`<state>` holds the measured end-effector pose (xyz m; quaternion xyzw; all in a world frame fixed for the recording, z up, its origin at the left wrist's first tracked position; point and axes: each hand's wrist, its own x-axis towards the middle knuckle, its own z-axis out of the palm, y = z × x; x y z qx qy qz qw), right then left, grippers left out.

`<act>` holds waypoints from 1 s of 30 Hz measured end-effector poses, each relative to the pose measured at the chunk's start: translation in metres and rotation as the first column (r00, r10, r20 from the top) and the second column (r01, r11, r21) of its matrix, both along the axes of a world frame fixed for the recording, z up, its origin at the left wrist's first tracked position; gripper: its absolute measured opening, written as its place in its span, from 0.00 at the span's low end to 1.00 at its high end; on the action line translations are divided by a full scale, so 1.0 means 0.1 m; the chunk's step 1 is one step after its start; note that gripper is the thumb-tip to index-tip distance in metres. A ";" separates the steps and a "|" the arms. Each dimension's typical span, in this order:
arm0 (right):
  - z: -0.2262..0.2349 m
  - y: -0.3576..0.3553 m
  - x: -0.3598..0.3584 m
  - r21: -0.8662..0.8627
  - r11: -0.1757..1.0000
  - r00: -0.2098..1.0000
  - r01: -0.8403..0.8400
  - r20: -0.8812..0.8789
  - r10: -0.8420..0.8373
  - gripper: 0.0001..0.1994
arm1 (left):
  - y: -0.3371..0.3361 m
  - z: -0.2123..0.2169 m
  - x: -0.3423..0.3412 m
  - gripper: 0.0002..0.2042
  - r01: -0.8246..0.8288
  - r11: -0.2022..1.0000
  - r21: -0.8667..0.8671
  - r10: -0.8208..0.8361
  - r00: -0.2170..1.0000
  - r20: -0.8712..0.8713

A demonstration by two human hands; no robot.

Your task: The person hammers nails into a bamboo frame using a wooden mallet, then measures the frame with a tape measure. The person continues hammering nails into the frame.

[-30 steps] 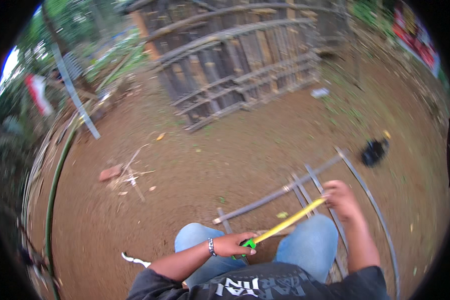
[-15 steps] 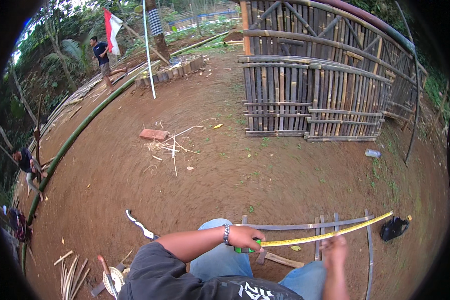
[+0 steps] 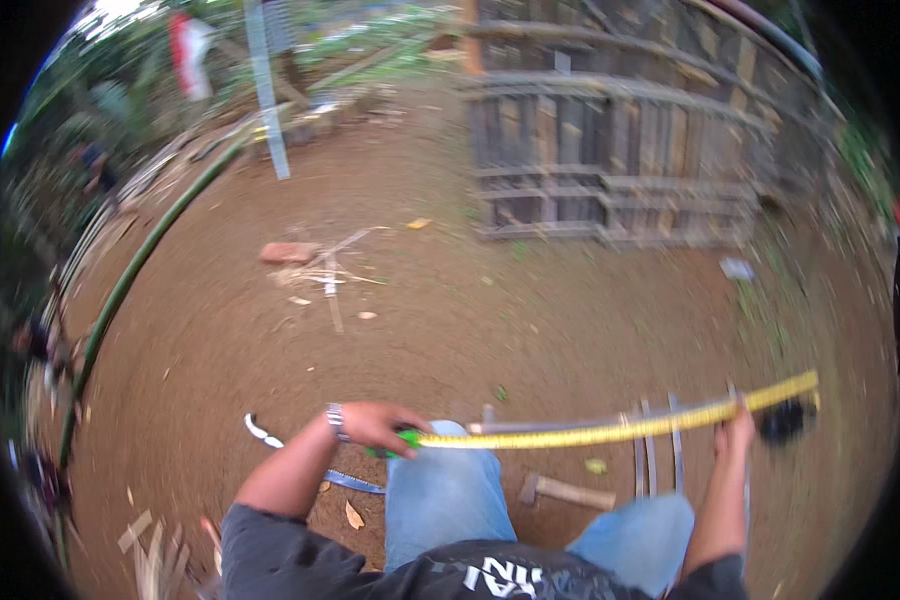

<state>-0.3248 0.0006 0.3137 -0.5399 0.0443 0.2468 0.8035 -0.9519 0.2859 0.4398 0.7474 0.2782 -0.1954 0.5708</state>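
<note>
Left hand (image 3: 378, 426): grip clamping green tape case (image 3: 409, 437), left of bamboo slats (image 3: 640, 466). Yellow blade (image 3: 570, 437): already drawn out, running over slats, not yet rewinding. Right hand (image 3: 735, 432): grip seemingly pinching blade, blur hindering certainty.

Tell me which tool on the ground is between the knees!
It's the hatchet, the one with a dark head and light wooden handle. The saw lies outside the left knee, not between.

White capital letters (image 3: 503, 577) on a dark shirt (image 3: 410, 578), partly legible, tape measure (image 3: 590, 433) markings apparently too blurred to read
</note>
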 end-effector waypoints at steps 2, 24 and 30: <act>-0.08 0.16 0.05 0.030 0.999 0.998 -0.030 0.047 0.028 0.15 | 0.13 0.11 -0.05 0.29 -0.147 0.987 -0.070 0.141 0.987 -0.081; -2.43 0.99 -0.50 -0.565 0.825 0.984 -0.013 -0.156 -0.091 0.17 | 0.26 -2.17 0.61 0.23 -0.354 0.880 -0.316 0.285 0.927 -0.245; -2.41 0.96 -0.51 -0.468 0.884 0.972 -0.008 -0.211 -0.103 0.14 | 0.32 -2.25 0.73 0.23 -0.311 0.904 -0.293 0.231 0.933 -0.278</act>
